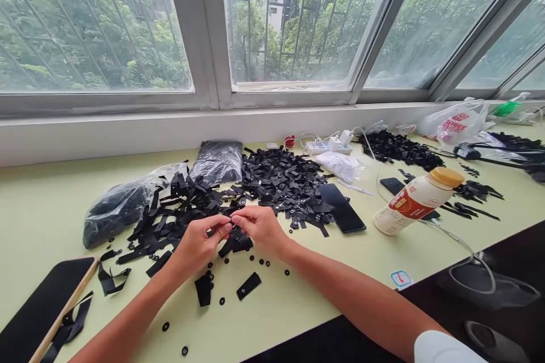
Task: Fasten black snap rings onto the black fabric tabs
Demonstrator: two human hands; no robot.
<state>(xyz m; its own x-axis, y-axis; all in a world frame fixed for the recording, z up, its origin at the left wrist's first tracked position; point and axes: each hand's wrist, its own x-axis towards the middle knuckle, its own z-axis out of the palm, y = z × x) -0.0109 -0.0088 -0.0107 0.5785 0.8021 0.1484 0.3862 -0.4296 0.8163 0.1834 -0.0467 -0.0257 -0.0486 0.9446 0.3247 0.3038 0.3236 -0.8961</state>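
Observation:
My left hand [203,241] and my right hand [260,229] meet over the table, thumbs and index fingers pinched together. Between their fingertips is a small black piece [231,220], mostly hidden, so I cannot tell whether it is a strip or a ring. Just beyond my hands lies a heap of black fabric strips [181,204], and another pile of strips with small round rings [281,181] spreads to its right. On the near side, a strip marked with an "M" [248,286] lies flat among loose black rings [222,301].
A filled plastic bag [117,210] and a flat black packet [218,161] border the heap. A phone [343,210] and a bottle [415,204] stand to the right, near a power strip [327,147]. A wood-edged black tray-like object [46,306] occupies the near left.

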